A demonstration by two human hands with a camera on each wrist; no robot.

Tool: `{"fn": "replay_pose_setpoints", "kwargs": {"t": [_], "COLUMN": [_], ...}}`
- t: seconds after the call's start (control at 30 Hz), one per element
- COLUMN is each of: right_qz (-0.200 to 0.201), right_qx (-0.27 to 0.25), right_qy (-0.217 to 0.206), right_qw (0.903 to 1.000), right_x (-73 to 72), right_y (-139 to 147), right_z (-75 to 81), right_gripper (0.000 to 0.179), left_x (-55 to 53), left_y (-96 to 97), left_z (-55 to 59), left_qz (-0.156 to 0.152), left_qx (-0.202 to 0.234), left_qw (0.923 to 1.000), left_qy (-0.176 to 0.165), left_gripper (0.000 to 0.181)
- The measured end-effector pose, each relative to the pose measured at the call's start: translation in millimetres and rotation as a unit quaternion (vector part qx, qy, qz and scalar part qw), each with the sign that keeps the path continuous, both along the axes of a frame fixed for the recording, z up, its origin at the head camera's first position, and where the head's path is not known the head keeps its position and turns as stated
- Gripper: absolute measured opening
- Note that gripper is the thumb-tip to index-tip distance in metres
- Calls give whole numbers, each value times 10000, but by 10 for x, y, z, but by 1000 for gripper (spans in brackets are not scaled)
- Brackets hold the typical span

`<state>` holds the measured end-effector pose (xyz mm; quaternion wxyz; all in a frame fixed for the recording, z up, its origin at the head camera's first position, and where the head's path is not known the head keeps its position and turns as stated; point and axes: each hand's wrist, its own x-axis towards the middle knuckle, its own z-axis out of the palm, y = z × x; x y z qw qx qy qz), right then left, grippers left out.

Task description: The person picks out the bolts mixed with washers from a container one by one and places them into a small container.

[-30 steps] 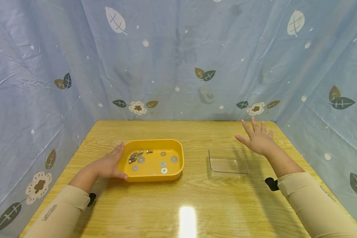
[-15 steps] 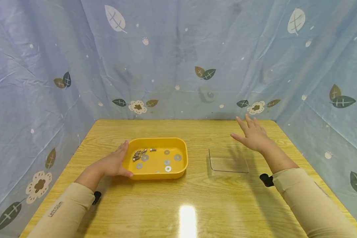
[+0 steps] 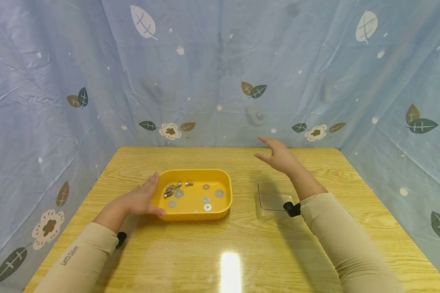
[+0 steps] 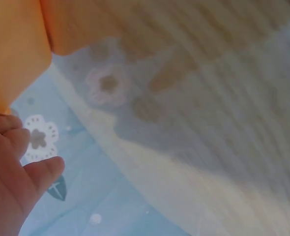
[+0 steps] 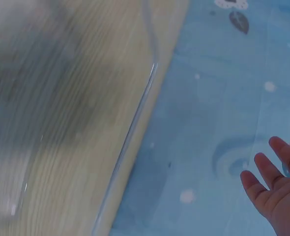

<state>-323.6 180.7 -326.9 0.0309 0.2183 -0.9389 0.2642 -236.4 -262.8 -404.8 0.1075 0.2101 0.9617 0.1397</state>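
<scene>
In the head view a yellow tray [image 3: 194, 216] sits left of centre on the table, holding several small bolts [image 3: 168, 191] and several flat washers [image 3: 206, 200]. My left hand [image 3: 141, 199] lies along the tray's left side, fingers extended against the wall and thumb at its near left corner. The left wrist view shows those fingertips right at the tray's edge. Over to the right stands a clear plastic box [image 3: 271, 201], partly covered by my right wrist. Above and beyond it my right hand [image 3: 280, 158] hovers, thumb spread from the fingers, holding nothing.
The wooden table [image 3: 190, 256] has a bright light reflection near its front. A blue patterned curtain [image 3: 220, 73] closes off the back and both sides. Black wrist cameras [image 3: 291, 209] sit at both cuffs.
The yellow tray and my left hand shifted slightly right, then stopped. My right hand has swung left, from beyond the clear box's right side toward the middle, its fingers drawing closer together.
</scene>
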Motion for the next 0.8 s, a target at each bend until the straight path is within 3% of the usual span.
{"fn": "replay_pose_setpoints", "kwargs": {"t": [0.5, 0.8], "right_qz": [-22, 269], "right_qx": [-678, -952], "right_qy": [-687, -692], "right_qw": [9953, 9927], "right_x": [-138, -183], "right_y": [-802, -1227], "right_z": [-104, -111], "right_gripper": [42, 34], "left_x": [16, 17], "left_y": [3, 15], "left_z": [27, 57], "left_qz": [95, 129], "left_qx": [-7, -24], "left_qw": [9999, 9998], "left_qy": [-85, -158], "left_gripper": [126, 126]}}
